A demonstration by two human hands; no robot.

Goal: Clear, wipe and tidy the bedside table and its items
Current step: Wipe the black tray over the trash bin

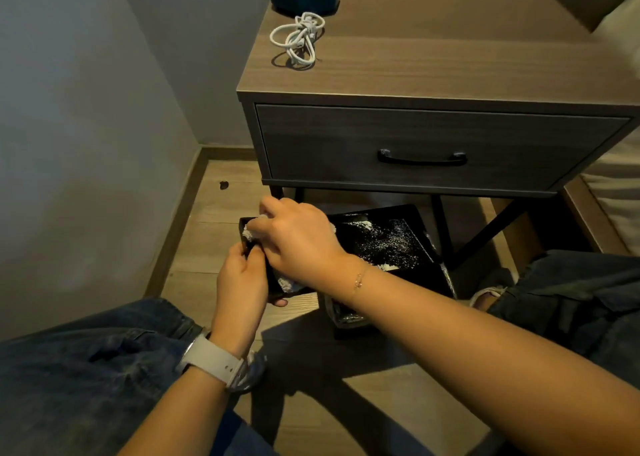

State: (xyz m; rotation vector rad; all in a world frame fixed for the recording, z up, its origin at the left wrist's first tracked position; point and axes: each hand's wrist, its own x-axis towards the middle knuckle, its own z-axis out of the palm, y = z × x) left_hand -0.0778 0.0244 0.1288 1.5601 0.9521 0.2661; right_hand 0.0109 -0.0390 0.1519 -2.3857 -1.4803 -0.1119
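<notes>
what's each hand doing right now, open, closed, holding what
Left hand: closed on the edge of the black tray.
Right hand: closed on a white cloth, pressed to the tray.

A bedroom corner in a home. Wood-grain bedside table (433, 57) with one closed drawer (433, 147) and dark bar handle (421, 159), set on thin black legs over plank flooring (221, 209). Pale bedding (616, 192) on a wooden bed frame (588, 213) just beside it at right. Plain grey wall (86, 109) with wooden skirting at left; coiled white cable (299, 39) on the tabletop.
</notes>
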